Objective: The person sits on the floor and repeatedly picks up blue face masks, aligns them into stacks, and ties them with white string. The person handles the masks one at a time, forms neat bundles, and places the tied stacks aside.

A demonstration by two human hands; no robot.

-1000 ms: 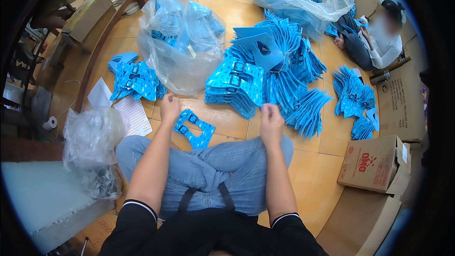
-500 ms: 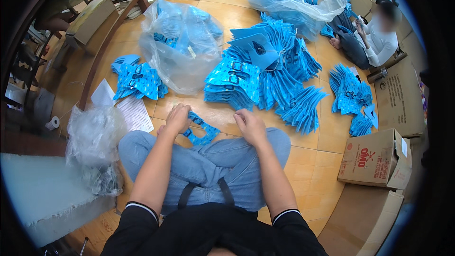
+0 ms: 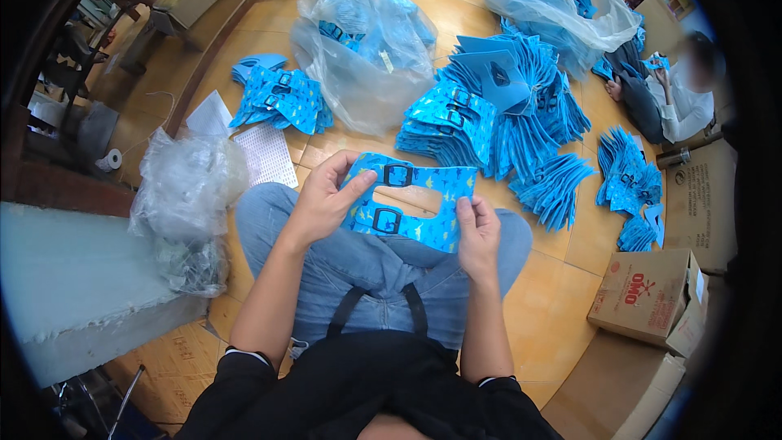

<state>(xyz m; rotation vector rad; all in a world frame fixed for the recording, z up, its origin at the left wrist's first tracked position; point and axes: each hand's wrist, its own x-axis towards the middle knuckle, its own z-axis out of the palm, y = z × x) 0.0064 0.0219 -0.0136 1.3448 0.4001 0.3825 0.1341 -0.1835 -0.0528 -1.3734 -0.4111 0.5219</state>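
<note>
A flat blue patterned piece (image 3: 441, 233) with two black buckles and a wide rectangular cut-out is stretched between my hands, above my crossed legs. My left hand (image 3: 328, 200) pinches its left end, thumb on top. At its right edge my right hand (image 3: 477, 236) grips it between thumb and fingers. Just beyond lies a stack of similar buckled pieces (image 3: 446, 124). Beside that stack, a big bundle of blue pieces (image 3: 529, 143) fans out. Another small stack (image 3: 281, 99) sits farther left.
Clear plastic bags (image 3: 362, 65) hold more blue pieces. Crumpled plastic (image 3: 187, 175) and a printed sheet (image 3: 267, 155) lie at left. Cardboard boxes (image 3: 648, 293) line the right, near another blue pile (image 3: 626, 171). A seated person (image 3: 684, 106) handles blue pieces at far right.
The piece was low by my left hand and has been raised and spread flat. My right hand, apart from it before, now grips its right edge. The view has shifted left.
</note>
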